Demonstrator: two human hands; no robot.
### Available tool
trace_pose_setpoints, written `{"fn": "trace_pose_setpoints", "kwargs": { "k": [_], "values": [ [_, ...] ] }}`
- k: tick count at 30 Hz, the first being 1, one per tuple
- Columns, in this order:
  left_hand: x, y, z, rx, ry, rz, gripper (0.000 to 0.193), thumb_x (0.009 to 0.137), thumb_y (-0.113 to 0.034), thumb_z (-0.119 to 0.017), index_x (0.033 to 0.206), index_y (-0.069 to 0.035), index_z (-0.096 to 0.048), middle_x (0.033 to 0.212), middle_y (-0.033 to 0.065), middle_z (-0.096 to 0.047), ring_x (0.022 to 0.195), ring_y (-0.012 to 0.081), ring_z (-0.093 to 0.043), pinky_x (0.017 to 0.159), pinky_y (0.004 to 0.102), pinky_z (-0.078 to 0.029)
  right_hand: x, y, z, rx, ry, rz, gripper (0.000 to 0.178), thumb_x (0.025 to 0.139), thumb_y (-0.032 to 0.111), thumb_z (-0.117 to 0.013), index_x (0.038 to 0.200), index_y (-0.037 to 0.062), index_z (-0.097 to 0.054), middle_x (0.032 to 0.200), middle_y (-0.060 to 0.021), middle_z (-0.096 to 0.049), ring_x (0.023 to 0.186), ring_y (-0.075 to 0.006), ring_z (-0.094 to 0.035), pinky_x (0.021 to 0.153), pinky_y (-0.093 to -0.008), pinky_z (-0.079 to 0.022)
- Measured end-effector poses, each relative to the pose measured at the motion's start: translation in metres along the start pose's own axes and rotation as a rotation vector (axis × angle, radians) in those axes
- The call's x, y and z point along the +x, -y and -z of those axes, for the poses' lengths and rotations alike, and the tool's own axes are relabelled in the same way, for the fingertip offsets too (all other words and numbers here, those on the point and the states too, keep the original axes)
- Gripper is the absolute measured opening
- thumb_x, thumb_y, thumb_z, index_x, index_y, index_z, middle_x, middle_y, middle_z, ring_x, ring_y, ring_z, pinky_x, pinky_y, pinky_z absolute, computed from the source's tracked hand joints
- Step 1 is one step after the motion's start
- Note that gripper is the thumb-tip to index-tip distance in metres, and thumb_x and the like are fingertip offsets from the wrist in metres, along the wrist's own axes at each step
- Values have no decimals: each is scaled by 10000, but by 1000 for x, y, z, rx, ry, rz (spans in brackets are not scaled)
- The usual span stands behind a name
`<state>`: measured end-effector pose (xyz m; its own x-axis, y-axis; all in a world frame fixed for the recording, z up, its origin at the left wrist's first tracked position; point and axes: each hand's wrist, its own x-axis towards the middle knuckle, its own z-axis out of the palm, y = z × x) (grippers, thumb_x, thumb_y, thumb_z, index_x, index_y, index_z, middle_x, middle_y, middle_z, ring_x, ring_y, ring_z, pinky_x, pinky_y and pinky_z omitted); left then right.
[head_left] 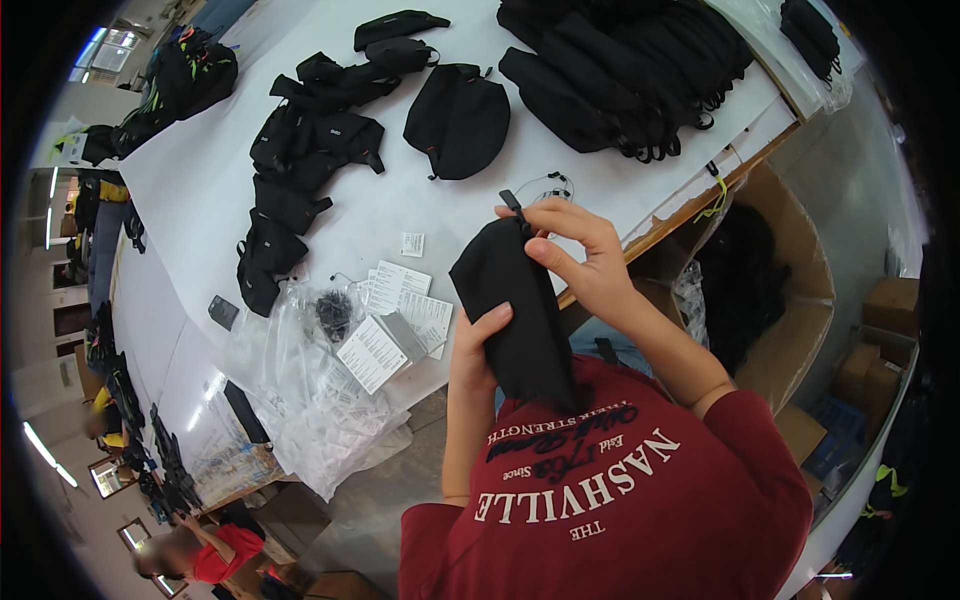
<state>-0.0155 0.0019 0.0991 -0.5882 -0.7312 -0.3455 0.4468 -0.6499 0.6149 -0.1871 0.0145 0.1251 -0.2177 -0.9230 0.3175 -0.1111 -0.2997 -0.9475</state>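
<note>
Maroon shirt [590,550], at the table's near side: white lettering across the fabric, dark script among it. Black pouch [515,310]: held up at the table's near edge. Left hand [482,348]: closed around the pouch's side, thumb on its face. Right hand [585,240]: thumb and fingers pinch the pouch's top end. Table [370,215]: white surface, wooden edge. Cards [372,358], on its near part: white, finely printed, stacked and spread. Clear plastic [300,420]: beside them, drooping over the table's edge; dark cords [333,315], whether inside or on top cannot be told. Carton [808,285], right of the table: open, black material within. Loose pouches [325,145] lie on the table's far left part, some bearing small pale marks; heaped pouches [620,85], far right. Co-worker in red [222,555]: left of the table. Lamp [48,452]: lit, beyond its left side.
</note>
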Motion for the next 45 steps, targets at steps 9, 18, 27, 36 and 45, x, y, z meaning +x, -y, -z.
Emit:
{"fn": "trace_pose_setpoints", "kwargs": {
  "k": [9,18,27,36,45],
  "values": [
    [-5,-9,-10,74,-178,-13,436,781,-135,-636,1159,45,-515,965,130,-638,817,194,-657,727,293,-553,-6,6,5,-232,-172,131,122,738,-8,-712,852,15,-677,822,-52,-624,715,-120,-552,673,-242,-442],
    [18,-30,3,-204,-248,-20,330,939,-363,-515,847,-47,-517,632,31,-472,515,119,-450,468,240,-413,-34,20,-14,19,136,25,128,738,86,-746,770,17,-642,716,-48,-587,684,-163,-542,608,-282,-423],
    [19,-40,24,-287,-228,-79,313,969,-339,-478,872,-46,-526,626,12,-439,496,107,-401,488,223,-440,-40,15,-19,142,289,-76,77,753,57,-722,793,27,-664,745,-23,-597,717,-148,-512,630,-261,-417],
    [21,-43,17,-281,-304,-114,296,932,-333,-542,938,-48,-622,783,87,-671,648,167,-650,577,278,-542,-32,13,-13,41,262,-56,130,760,132,-731,764,43,-636,722,-14,-563,726,-151,-482,675,-276,-382],
    [27,-35,31,-382,-234,-173,387,976,-262,-371,1246,-2,-468,1248,136,-546,1141,283,-545,961,441,-460,-28,10,-1,-666,100,235,495,738,144,-708,1204,134,-539,1199,-97,-517,1087,-279,-459,958,-365,-330]
  ]
}}
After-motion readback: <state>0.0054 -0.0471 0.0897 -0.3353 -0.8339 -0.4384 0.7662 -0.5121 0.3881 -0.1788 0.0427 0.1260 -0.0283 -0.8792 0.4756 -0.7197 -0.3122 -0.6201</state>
